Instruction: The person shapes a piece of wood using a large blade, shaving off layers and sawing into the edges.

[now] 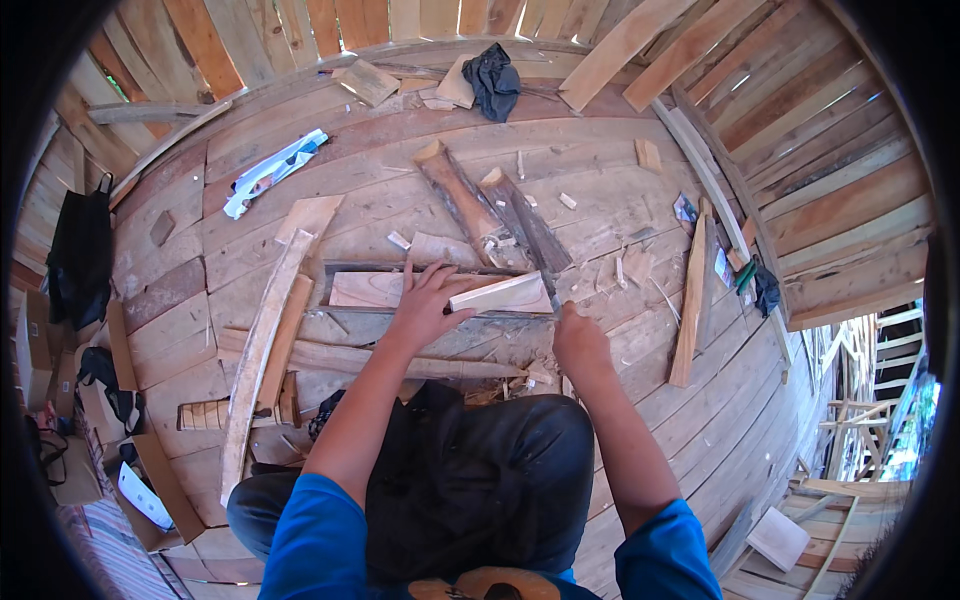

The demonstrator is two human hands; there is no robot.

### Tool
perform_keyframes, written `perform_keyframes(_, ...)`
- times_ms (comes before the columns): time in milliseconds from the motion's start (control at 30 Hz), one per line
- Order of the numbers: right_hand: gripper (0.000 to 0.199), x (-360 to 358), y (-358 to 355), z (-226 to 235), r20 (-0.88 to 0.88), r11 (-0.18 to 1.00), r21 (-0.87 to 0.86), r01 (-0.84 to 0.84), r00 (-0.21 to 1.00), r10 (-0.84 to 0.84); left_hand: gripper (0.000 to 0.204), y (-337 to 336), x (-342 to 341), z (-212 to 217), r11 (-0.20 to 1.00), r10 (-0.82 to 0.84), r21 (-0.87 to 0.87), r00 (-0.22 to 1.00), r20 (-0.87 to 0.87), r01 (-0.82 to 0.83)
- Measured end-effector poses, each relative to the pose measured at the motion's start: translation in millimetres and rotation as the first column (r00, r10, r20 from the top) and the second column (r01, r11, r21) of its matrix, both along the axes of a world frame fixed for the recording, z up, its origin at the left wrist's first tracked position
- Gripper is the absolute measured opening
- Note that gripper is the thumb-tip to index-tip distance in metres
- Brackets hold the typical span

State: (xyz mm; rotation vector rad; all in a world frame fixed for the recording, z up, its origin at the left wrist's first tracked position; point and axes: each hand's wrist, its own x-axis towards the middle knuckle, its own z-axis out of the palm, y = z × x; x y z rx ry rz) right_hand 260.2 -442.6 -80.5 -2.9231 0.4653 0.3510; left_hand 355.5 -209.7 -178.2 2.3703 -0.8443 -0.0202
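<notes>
My left hand (430,303) rests on a flat pale board (365,290), its fingers spread across the wood. Between its thumb and forefinger sits the left end of a pale wedge-shaped wooden block (508,296), lying at a slant over the board. My right hand (582,345) is closed round the handle of a bladed tool, seemingly a large knife. Its narrow dark blade (549,288) stands against the block's right end; the handle is mostly hidden in the fist. Beneath the board lies a darker timber (480,316).
Two bark-covered logs (455,190) lie just beyond the board, among scattered chips. Long planks (262,350) lie to the left, another plank (690,300) to the right. Cardboard boxes (165,480) and a black bag (80,255) stand at the far left. Slatted walls surround the floor.
</notes>
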Motion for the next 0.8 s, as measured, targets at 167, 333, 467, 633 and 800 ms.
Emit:
perform_keyframes(167, 0.023, -1, 4, 11, -0.041, 0.999, 0.023, 0.049, 0.998, -0.048, 0.035, 1, 15, -15, 0.986, -0.015, -0.165, 0.983, -0.182, -0.016)
perform_keyframes(333, 0.024, -6, 4, 6, -0.054, 0.994, 0.041, 0.098, 0.994, -0.096, 0.029, -1, 19, -13, 0.977, 0.000, -0.214, 0.999, -0.038, -0.008)
perform_keyframes(467, 0.024, 3, 3, 2, -0.014, 0.997, 0.045, 0.070, 0.998, -0.069, 0.028, -2, 25, -17, 0.967, 0.001, -0.254, 0.998, -0.069, -0.019)
perform_keyframes(633, 0.023, 14, 2, 2, -0.005, 0.998, 0.035, 0.049, 0.999, -0.049, 0.060, -2, 19, -11, 0.985, 0.031, -0.170, 0.997, -0.073, -0.043)
perform_keyframes(800, 0.023, 7, 3, 4, -0.032, 0.998, 0.023, 0.052, 0.998, -0.051, 0.094, 0, 14, -1, 0.999, -0.009, 0.030, 0.999, -0.039, 0.010)
